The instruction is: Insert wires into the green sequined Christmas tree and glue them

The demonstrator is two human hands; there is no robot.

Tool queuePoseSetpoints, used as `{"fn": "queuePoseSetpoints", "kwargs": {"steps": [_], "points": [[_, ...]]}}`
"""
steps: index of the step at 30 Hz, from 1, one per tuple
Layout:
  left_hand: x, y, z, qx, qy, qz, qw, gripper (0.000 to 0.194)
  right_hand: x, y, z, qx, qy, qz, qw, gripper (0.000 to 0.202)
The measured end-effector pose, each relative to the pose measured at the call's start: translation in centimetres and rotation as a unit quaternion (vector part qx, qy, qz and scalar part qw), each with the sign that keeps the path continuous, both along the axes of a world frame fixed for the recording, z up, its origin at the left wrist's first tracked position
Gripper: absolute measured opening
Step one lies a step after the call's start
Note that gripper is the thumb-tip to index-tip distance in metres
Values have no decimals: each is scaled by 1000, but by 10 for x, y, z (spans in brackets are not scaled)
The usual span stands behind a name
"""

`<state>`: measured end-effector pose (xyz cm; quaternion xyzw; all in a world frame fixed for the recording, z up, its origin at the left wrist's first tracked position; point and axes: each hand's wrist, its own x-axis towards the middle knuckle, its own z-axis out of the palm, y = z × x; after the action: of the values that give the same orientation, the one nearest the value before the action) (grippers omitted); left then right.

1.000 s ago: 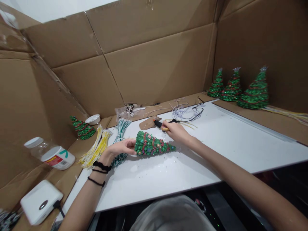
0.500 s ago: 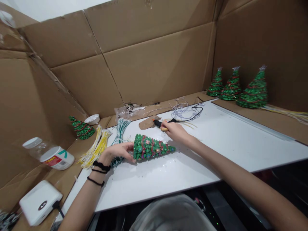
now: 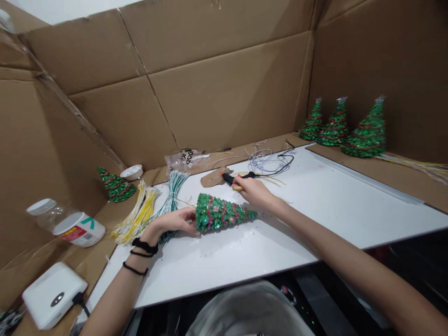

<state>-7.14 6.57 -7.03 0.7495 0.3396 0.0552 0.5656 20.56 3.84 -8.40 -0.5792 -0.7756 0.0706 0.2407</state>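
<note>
On white board, left hand loosely cups a Christmas tree, right hand pinches a stick, seemingly mid-gluing: steadiness next.

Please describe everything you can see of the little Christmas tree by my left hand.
The Christmas tree is a green cone with a glossy, bumpy, glittering surface that looks like plastic or resin. Reddish bands and small coloured ornaments decorate it. It is tipped on its side over the white board, broad base towards the left hand, whose fingers are at that base, and narrow tip pointing right. Whether it rests on the board is unclear.
</note>
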Motion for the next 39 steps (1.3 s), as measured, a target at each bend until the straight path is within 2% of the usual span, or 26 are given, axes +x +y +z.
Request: {"fn": "queuePoseSetpoints", "kwargs": {"steps": [4, 8, 11, 15, 22, 26, 31, 39], "points": [[2, -4, 2, 5, 1, 10, 1000, 28, 2, 0, -1, -1, -5, -3, 1000, 22], [6, -5, 4, -38, -49, 27, 998, 40, 3, 0, 0, 9, 1, 3, 1000, 20], [9, -5, 3, -32, -80, 38, 996, 41, 3, 0, -1, 12, 11, 0, 1000, 18], [13, -6, 2, 2, -115, 107, 988, 36, 3, 1, -1, 28, 32, -14, 999, 15], [17, -10, 2, -40, -147, 191, 970, 33, 4, 1, 1, 30, 40, -15, 999, 14], [19, -10, 2, -64, -164, 200, 964, 32, 3, 1, -1, 36, 37, -14, 999, 16], [19, -8, -1, -82, -175, 221, 956, 19, 0, 0, 0, 41, 67, 2, 997, 20], [20, -12, 3, -72, -148, 189, 968, 23, -5, -3, -1, 41, 131, 99, 986, 24]]}}
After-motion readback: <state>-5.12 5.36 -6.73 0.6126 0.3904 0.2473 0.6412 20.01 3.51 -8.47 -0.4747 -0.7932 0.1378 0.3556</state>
